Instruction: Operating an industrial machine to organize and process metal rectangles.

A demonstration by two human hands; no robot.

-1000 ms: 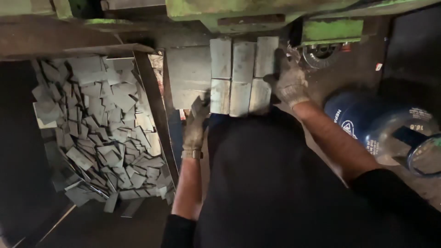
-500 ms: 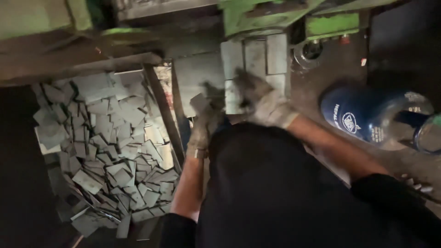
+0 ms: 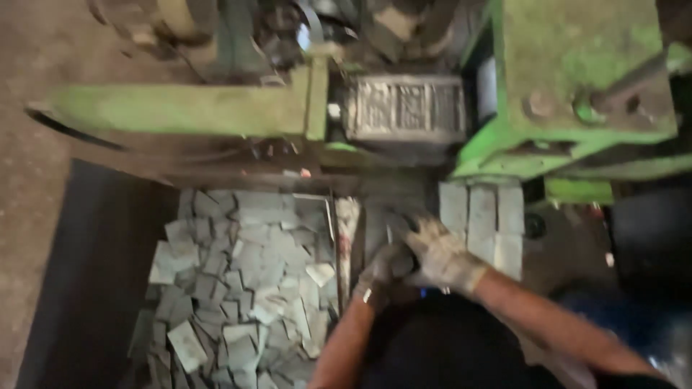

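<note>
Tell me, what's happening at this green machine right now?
A person in work gloves stands at a worn green machine. The left hand and the right hand meet close together in front of the body, beside a neat block of grey metal plates on the machine's bed. What the hands grip is too blurred to tell. To the left, an open bin is heaped with loose grey metal pieces.

Green machine frame (image 3: 577, 79), grey metal plates (image 3: 238, 288) in bin, grey stacked blanks (image 3: 481, 216), dirty whitish gloves (image 3: 440, 256)
</note>
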